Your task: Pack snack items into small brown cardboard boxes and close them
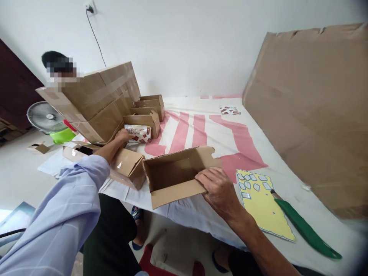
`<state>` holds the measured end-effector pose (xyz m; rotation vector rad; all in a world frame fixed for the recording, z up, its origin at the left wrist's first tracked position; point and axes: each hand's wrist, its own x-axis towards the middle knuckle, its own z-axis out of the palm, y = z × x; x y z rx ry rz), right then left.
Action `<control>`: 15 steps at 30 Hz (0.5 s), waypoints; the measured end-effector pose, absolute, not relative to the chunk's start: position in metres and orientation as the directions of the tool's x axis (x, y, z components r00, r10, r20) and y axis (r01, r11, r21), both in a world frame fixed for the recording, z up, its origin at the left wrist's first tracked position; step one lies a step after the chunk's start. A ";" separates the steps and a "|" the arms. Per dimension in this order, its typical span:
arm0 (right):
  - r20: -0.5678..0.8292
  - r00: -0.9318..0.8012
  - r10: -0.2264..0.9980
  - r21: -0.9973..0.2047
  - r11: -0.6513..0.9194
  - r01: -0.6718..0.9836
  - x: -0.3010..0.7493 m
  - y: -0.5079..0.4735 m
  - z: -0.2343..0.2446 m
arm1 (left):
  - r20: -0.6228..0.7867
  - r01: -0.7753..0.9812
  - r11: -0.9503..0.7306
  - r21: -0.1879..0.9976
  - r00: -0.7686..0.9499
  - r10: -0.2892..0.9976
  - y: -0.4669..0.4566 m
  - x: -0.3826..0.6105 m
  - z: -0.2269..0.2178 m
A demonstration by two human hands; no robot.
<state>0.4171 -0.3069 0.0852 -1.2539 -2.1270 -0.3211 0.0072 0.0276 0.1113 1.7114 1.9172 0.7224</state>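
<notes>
My left hand (pixel 124 136) reaches across to the left and grips the near end of a white and brown "Super Meal" packet (pixel 140 133). The packet lies against the front of a row of open cardboard boxes (pixel 157 124). With my right hand (pixel 216 188) I hold the front flap of an open cardboard box (pixel 175 168) at the table's near edge. Its inside faces up and looks bare. A closed carton (pixel 128 165) sits to its left, beneath my left forearm.
A yellow patterned card (pixel 258 211) and a green-handled tool (pixel 306 226) lie at right. Another packet (pixel 230 110) rests farther back. Large cardboard panels (pixel 310 107) stand at both sides. A person (pixel 59 69) is behind the left panel, near a fan (pixel 44 115).
</notes>
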 end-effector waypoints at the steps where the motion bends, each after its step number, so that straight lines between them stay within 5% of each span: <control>1: 0.642 -0.338 0.688 -0.109 0.518 0.848 0.418 -0.308 0.084 | 0.011 0.799 0.105 0.591 -0.139 0.990 0.031 0.006 0.113; 5: 0.670 -0.321 0.669 -0.118 0.523 0.844 0.417 -0.315 0.079 | -0.098 0.884 0.183 0.430 -0.156 0.983 0.040 0.018 0.112; 9: 0.682 -0.302 0.666 -0.141 0.525 0.839 0.416 -0.324 0.077 | -0.393 0.859 0.141 0.493 0.075 0.916 0.043 0.042 0.102; 15: 0.666 -0.282 0.690 -0.188 0.522 0.832 0.422 -0.334 0.076 | -0.272 0.831 0.024 0.556 0.155 0.950 0.067 0.055 0.090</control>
